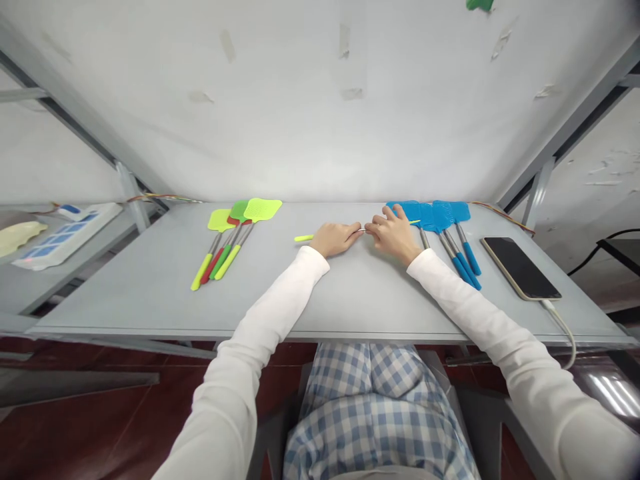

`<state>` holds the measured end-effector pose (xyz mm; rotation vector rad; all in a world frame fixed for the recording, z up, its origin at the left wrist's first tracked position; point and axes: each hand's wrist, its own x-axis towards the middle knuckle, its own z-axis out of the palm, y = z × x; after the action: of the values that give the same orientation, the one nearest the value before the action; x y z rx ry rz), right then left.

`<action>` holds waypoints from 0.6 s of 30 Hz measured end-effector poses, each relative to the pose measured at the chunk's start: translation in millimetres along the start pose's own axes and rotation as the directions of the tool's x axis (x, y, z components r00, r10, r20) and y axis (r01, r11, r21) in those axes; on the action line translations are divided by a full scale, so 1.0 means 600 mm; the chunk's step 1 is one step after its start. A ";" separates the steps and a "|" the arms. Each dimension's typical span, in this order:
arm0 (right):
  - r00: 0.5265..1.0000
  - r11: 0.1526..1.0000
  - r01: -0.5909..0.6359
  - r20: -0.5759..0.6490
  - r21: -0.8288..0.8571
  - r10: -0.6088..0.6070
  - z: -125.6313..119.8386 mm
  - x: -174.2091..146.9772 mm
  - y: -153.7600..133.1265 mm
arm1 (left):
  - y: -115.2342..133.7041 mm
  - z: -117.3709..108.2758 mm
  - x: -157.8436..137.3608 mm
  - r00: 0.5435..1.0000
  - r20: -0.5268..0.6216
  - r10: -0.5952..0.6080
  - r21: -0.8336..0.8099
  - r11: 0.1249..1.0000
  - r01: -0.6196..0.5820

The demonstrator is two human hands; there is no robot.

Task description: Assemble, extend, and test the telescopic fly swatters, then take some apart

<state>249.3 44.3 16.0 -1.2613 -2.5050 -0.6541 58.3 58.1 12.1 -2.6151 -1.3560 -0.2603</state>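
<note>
Between my hands a yellow fly swatter with a metal rod lies sideways, low over the table. Its yellow handle (303,238) sticks out left of my left hand (337,239), whose fingers are closed around it. My right hand (393,233) grips the other end, fingers bent, close to my left one. A short bit of rod (363,230) shows in the gap, and a thin yellow edge (415,221) peeks out beyond my right fingers. Most of the swatter's head is hidden behind that hand. Several blue fly swatters (443,217) lie just right of it.
On the left, several yellow, green and red fly swatters (230,243) are fanned out on the grey table (165,267). A phone (521,268) with a white cable (563,327) lies at the right. A power strip (70,233) sits on the neighbouring surface. A white wall (310,133) rises behind.
</note>
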 end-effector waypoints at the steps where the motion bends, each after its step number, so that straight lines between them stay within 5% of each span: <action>1: 1.000 1.000 0.001 -0.013 -0.006 -0.002 0.000 0.001 -0.001 | 0.000 -0.002 0.000 1.000 -0.002 -0.006 -0.003 1.000 0.006; 6: 1.000 0.999 -0.010 -0.030 -0.039 0.009 -0.001 0.000 0.010 | -0.015 -0.008 -0.004 1.000 -0.004 -0.017 -0.026 1.000 0.017; 13: 0.989 0.985 -0.141 -0.054 -0.100 0.136 0.014 -0.017 0.059 | -0.087 -0.001 -0.035 0.986 -0.026 -0.166 -0.061 0.984 0.165; 18: 0.990 0.986 -0.133 -0.068 -0.104 0.127 0.017 -0.013 0.043 | -0.062 0.009 -0.024 0.985 -0.067 -0.160 -0.087 0.984 0.154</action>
<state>274.2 57.6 10.8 -1.4068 -2.3433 -0.7935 20.0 68.8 6.4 -2.5372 -1.5600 -0.4393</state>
